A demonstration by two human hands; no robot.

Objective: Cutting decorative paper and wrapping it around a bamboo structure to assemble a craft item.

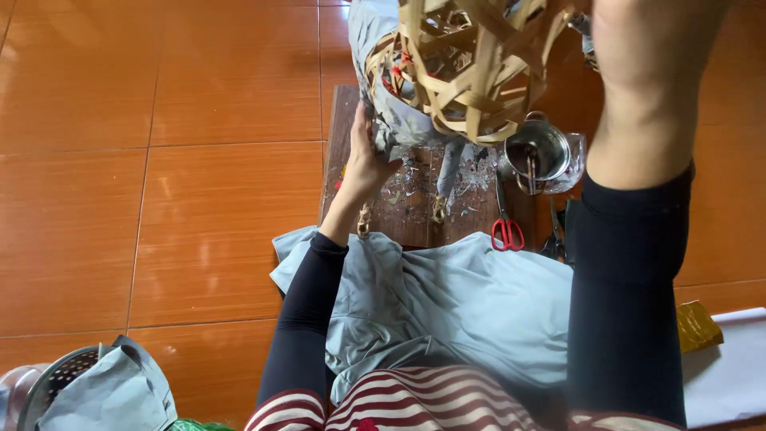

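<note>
Here, seen from above, the left hand [365, 160] presses flat, fingers spread, against the side of a woven bamboo frame [463, 68] that is partly covered with grey paper [399, 120]. The frame stands over a dark wooden board [415, 203] lying on the orange tiled floor [159, 160]; its two thin legs [443, 187] reach down to the board. The right forearm [646, 88] rises towards the top edge of the view, and the right hand itself is cut off there, so whether it is wide, narrow or holding anything cannot be told. Both arms wear black sleeves [303, 319].

On the board, just to the right of the frame, stands a small metal pot [542, 148] with something inside it. Near the pot, red-handled scissors [506, 219] lie with their handles towards the person. Scraps of paper are scattered across the board. A grey cloth [463, 303] covers the person's lap, over red-and-white striped clothing [423, 403]. At lower left, a basket [56, 379] holds more grey paper. At lower right, a white sheet [726, 375] lies on the floor with a gold-coloured piece [698, 323] just beside it
</note>
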